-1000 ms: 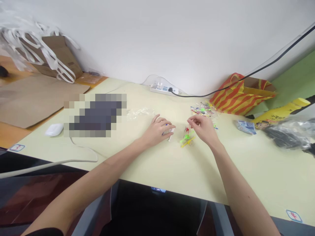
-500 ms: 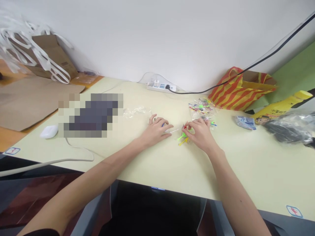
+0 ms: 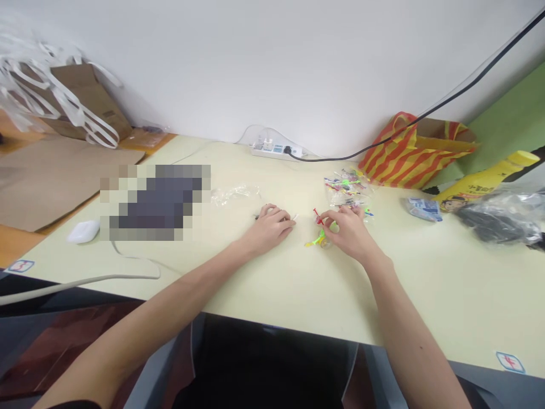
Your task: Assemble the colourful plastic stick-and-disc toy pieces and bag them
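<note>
A small red plastic piece (image 3: 318, 217), thin with flared ends, is pinched between the thumb and fingertips of my right hand (image 3: 347, 230). Beneath those fingers lie green and yellow plastic pieces (image 3: 315, 242) on the table. To the left, my left hand (image 3: 271, 227) rests low over the table with its fingers curled together. The tip of a thin white plastic piece (image 3: 295, 217) pokes out past its fingertips, and a small dark bit (image 3: 256, 216) shows at its far side. Most of what is under this hand is hidden.
Clear bags of colourful small pieces (image 3: 347, 183) lie beyond my right hand. Crumpled clear plastic (image 3: 236, 195) is behind my left. A power strip (image 3: 275, 150), striped paper bag (image 3: 409, 156), yellow bottle (image 3: 485, 179), blue-white packet (image 3: 423, 209) and white case (image 3: 84, 232) stand around the pale table (image 3: 289, 289).
My left hand's fingers have drawn closed, hiding a blue bit that showed before. The red piece now sticks out more clearly from my right fingertips.
</note>
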{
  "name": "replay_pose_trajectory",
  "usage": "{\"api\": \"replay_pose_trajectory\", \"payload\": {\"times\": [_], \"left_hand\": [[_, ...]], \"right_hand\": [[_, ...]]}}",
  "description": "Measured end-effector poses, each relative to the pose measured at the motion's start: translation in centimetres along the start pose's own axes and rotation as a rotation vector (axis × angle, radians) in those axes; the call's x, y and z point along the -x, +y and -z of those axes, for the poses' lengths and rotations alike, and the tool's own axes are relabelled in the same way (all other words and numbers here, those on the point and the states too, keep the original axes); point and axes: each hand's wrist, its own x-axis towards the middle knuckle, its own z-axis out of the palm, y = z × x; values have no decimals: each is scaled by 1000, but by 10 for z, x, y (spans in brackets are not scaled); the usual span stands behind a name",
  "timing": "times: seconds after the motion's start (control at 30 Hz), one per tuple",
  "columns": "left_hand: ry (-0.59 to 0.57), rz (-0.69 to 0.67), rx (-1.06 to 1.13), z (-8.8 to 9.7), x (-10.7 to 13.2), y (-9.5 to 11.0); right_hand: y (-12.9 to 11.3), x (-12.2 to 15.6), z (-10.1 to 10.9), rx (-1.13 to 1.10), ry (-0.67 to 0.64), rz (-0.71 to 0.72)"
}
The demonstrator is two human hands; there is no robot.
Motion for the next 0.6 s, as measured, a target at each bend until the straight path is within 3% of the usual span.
{"api": "replay_pose_trajectory", "payload": {"times": [0.2,0.37,0.47,0.6], "left_hand": [[-1,22,-12,0,1,-1],[75,43,-7,7,0,5],[162,76,53,13,-2,12],[257,96,199,16,-1,17]], "right_hand": [[-2,-2,-3,-102,46,-71],[-8,-7,-3,-285,198,-168],[-22,-8,-6,-381,302,-206],[-48,-5,-13,-350,384,-117]]}}
